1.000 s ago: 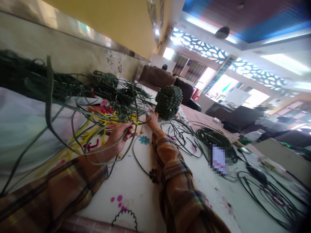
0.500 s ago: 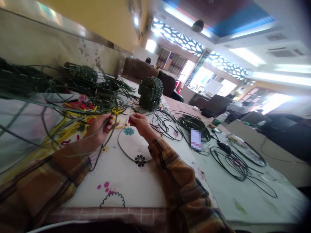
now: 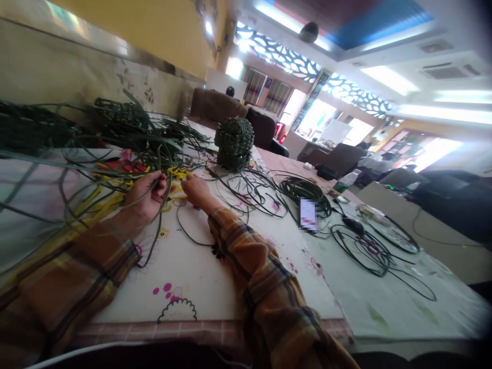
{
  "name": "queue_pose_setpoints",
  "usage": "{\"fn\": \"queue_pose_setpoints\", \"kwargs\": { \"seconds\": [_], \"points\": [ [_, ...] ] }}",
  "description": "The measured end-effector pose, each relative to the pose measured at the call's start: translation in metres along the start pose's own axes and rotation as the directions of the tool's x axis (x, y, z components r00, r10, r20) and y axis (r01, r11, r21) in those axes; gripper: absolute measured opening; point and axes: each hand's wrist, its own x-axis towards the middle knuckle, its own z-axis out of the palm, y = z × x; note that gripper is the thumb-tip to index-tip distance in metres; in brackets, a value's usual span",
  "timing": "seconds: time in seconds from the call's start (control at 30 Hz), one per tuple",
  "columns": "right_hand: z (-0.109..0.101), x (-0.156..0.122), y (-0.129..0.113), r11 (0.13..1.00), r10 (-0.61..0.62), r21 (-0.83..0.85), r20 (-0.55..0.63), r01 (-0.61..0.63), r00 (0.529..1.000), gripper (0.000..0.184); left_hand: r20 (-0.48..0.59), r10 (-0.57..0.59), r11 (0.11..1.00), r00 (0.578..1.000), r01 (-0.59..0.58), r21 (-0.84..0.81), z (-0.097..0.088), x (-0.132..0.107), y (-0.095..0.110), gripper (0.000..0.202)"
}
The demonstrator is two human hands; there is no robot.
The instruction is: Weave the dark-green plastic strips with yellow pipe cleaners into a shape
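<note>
My left hand [image 3: 148, 197] is closed on thin dark green weaving strips [image 3: 159, 225], which cross its fingers and hang in curves below it. My right hand [image 3: 199, 191] is at the left hand's right, its fingers pinched. A green strip [image 3: 187, 234] loops over the cloth and runs up to the right fingertips, which are partly hidden. Just beyond the two hands lies a knot of yellow strips [image 3: 179, 173]. A round dark green woven basket [image 3: 235, 141] stands on the table behind my right hand.
More woven green pieces [image 3: 123, 114] and loose strips lie back left by the wall. Yellow strips [image 3: 82, 215] lie under my left arm. On the right are a coil of green strip [image 3: 302, 188], a phone [image 3: 308, 214], a bottle [image 3: 346, 182] and looped cords [image 3: 361, 251]. The tablecloth [image 3: 215, 302] is flowered.
My right hand has moved left, close to my left hand, and the looped strip has shifted left with it. My left hand has moved slightly left and up.
</note>
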Motion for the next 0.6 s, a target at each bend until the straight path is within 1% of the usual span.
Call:
{"fn": "queue_pose_setpoints", "kwargs": {
  "seconds": [0.1,0.17,0.23,0.3,0.33,0.37,0.4,0.43,0.47,0.5,0.53,0.57,0.6],
  "points": [
    [-0.003,-0.005,-0.003,0.998,-0.052,0.041,0.014,0.051,0.999,0.021,0.027,0.041,0.999,0.999,-0.041,-0.018,-0.002,0.002,0.002,0.034],
    [-0.002,-0.008,-0.009,0.994,-0.084,0.067,0.048,0.081,0.995,0.018,0.019,0.038,0.999,0.999,-0.038,-0.019,-0.002,0.003,0.002,0.035],
    [0.002,-0.009,-0.014,0.993,-0.086,0.082,0.05,0.082,0.995,0.016,0.0,0.021,1.0,1.0,-0.021,-0.011,-0.001,0.002,0.002,0.035],
    [0.004,-0.007,-0.013,0.988,-0.069,0.137,-0.016,0.07,0.998,0.015,-0.005,0.017,1.0,1.0,-0.017,-0.001,0.001,0.0,0.002,0.035],
    [0.003,-0.005,-0.01,0.978,-0.042,0.202,-0.081,0.058,0.996,0.015,-0.001,0.021,1.0,1.0,-0.021,0.001,0.002,-0.002,0.003,0.035],
    [0.001,-0.003,-0.005,0.953,0.013,0.302,-0.16,0.037,0.987,0.015,0.002,0.025,1.0,1.0,-0.025,0.004,0.003,-0.004,0.003,0.035],
    [-0.003,-0.001,0.0,0.9,0.1,0.436,-0.236,0.013,0.967,0.014,0.001,0.026,1.0,1.0,-0.026,0.006,0.004,-0.005,0.004,0.035],
    [-0.007,0.0,0.005,0.807,0.209,0.591,-0.292,0.004,0.933,0.013,0.0,0.022,1.0,1.0,-0.022,0.009,0.006,-0.007,0.004,0.035],
    [-0.012,0.0,0.009,0.67,0.318,0.742,-0.308,0.017,0.897,0.014,0.004,0.007,1.0,1.0,-0.008,0.018,0.007,-0.008,0.003,0.035],
    [-0.017,-0.003,0.012,0.503,0.398,0.863,-0.282,0.05,0.873,0.015,0.019,-0.019,0.999,1.0,0.018,0.033,0.008,-0.009,0.001,0.036],
    [-0.02,-0.007,0.013,0.328,0.434,0.941,-0.229,0.084,0.872,0.015,0.046,-0.049,0.998,0.998,0.046,0.051,0.008,-0.011,-0.001,0.037],
    [-0.022,-0.013,0.013,0.166,0.424,0.981,-0.164,0.101,0.891,0.014,0.087,-0.084,0.994,0.993,0.078,0.073,0.008,-0.013,-0.005,0.037],
    [-0.023,-0.022,0.01,0.028,0.38,0.995,-0.095,0.091,0.92,0.013,0.136,-0.124,0.989,0.983,0.112,0.097,0.009,-0.015,-0.01,0.036]
  ]
}}
